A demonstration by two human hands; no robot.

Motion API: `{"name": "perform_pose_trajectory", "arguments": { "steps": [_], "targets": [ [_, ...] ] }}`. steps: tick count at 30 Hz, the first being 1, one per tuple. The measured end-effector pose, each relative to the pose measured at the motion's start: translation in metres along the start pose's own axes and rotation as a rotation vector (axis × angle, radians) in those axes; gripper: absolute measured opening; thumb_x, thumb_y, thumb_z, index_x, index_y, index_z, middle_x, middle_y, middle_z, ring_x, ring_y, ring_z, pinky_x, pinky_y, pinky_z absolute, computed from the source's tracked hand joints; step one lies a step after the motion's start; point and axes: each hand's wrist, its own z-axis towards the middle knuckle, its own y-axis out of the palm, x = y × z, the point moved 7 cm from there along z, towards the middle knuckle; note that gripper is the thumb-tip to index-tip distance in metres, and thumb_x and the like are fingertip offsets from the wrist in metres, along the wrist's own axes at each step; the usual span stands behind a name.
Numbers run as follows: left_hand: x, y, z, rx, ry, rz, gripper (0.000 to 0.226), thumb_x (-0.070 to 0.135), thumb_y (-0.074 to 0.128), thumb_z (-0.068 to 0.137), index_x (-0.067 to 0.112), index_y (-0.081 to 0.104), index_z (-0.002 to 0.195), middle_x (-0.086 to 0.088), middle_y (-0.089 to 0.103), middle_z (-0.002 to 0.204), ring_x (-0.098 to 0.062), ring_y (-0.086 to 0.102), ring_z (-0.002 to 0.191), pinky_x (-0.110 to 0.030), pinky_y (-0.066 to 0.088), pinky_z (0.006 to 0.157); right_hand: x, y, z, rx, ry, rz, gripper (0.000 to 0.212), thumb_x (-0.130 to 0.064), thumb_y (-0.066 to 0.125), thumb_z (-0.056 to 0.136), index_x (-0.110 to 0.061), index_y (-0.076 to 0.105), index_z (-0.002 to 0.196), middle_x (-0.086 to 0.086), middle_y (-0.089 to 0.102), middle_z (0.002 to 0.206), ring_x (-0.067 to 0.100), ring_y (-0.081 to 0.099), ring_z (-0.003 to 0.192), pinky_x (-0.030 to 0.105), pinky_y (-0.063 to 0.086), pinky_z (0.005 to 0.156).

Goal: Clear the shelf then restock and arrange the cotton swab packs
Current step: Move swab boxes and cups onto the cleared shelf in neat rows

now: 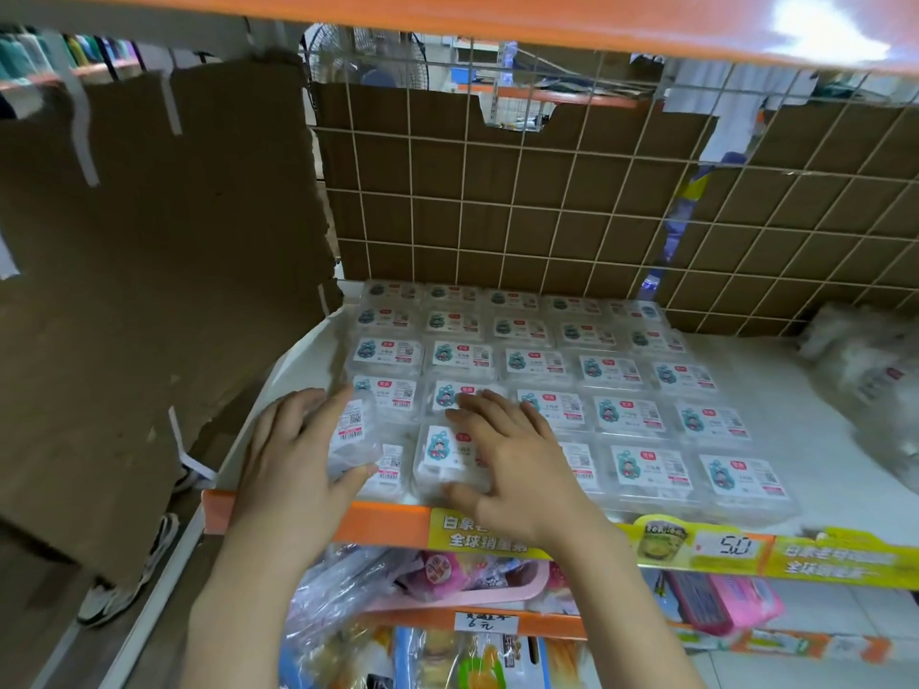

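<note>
Several clear cotton swab packs (611, 370) with white labels lie flat in tidy rows on the white shelf (776, 390). My left hand (293, 455) grips one tilted pack (355, 437) at the front left corner, thumb under it and fingers along its left side. My right hand (512, 455) lies on the front-row pack (440, 452) beside it, fingers spread over the label and thumb at the pack's front edge.
A torn cardboard sheet (149, 271) stands at the left, a wire grid backed with cardboard (547, 191) behind. A heap of loose plastic-wrapped packs (870, 370) lies at the right. The orange shelf lip (388, 524) carries price tags; snack goods (447, 579) fill the lower shelves.
</note>
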Motion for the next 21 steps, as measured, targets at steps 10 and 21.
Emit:
{"name": "perform_pose_trajectory", "arguments": {
  "steps": [10, 21],
  "targets": [
    [0.011, 0.022, 0.002, -0.148, 0.086, 0.045, 0.082, 0.041, 0.075, 0.074, 0.030, 0.033, 0.144, 0.004, 0.032, 0.145, -0.011, 0.018, 0.132, -0.023, 0.016, 0.109, 0.019, -0.023, -0.007, 0.040, 0.102, -0.006, 0.092, -0.080, 0.016, 0.069, -0.032, 0.025, 0.147, -0.010, 0.021, 0.155, 0.010, 0.005, 0.144, 0.030, -0.006, 0.114],
    [0.016, 0.045, 0.010, -0.183, 0.001, 0.163, 0.087, 0.069, -0.018, 0.069, 0.036, -0.005, 0.148, 0.006, -0.016, 0.157, -0.009, -0.021, 0.142, -0.034, -0.015, 0.114, 0.055, -0.022, -0.008, 0.206, 0.347, -0.125, 0.075, -0.056, 0.010, 0.082, -0.017, 0.052, 0.131, 0.005, 0.045, 0.142, 0.025, 0.037, 0.133, 0.044, 0.019, 0.112]
  ]
}}
